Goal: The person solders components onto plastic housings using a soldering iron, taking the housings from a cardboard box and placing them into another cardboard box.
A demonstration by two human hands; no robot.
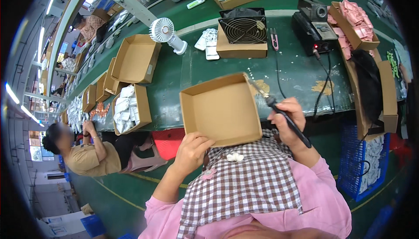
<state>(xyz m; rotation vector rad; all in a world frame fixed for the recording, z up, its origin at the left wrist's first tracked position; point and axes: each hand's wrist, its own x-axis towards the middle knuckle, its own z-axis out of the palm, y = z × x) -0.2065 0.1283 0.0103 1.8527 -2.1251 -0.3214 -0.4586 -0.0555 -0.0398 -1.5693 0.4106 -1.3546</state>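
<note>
My left hand (190,153) grips the near left corner of a shallow cardboard box (221,108), its fingers bent over the rim. The box is tilted, its bare brown inside facing me, at the table's near edge. In my right hand (290,117) is a black-handled soldering iron (301,135), fingers wrapped round the grip. Its metal tip points up and left, close to the box's right wall; whether it touches the wall I cannot tell. A dark cord runs behind that hand.
On the green table (200,71) stand a black fan (242,30) on a carton, a small white fan (165,32), pink-handled tweezers (274,39) and a black soldering station (310,32). Boxes of white parts (127,108) and pink parts (355,21) flank them. A co-worker (94,156) sits left.
</note>
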